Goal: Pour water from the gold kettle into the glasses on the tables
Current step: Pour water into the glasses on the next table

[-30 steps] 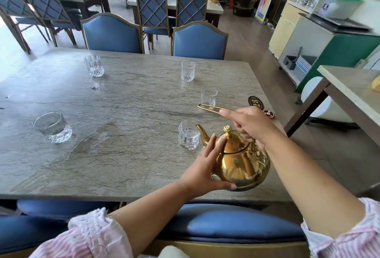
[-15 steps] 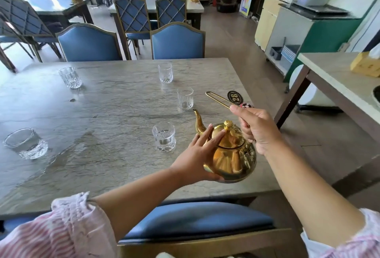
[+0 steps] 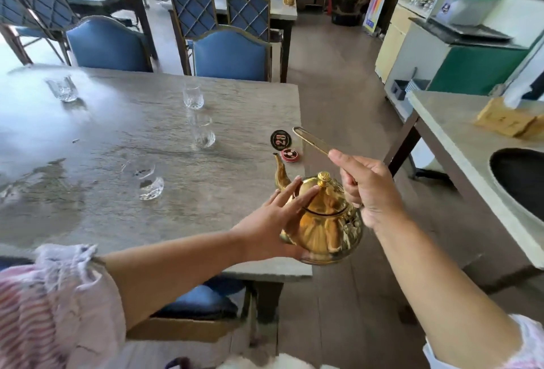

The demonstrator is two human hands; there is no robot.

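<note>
Carrying the gold kettle [image 3: 322, 221] off the desk [image 3: 206, 206] corner: right hand [image 3: 372, 189] pinched the handle [image 3: 312, 140], left hand [image 3: 273, 221] spread flat on its side, likely steadying. Nearest glass [image 3: 145, 181] held water. Stone top looked wet. Beyond, more glasses, blue chairs [image 3: 232, 56], further tables.

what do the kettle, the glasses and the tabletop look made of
Kettle: likely polished metal with a gold finish; it mirrors the room and the left hand. Glasses: clear cut or pressed glass, see-through with faceted bases. Tabletop: grey veined stone or a stone-look surface, smooth with a dull sheen.
</note>
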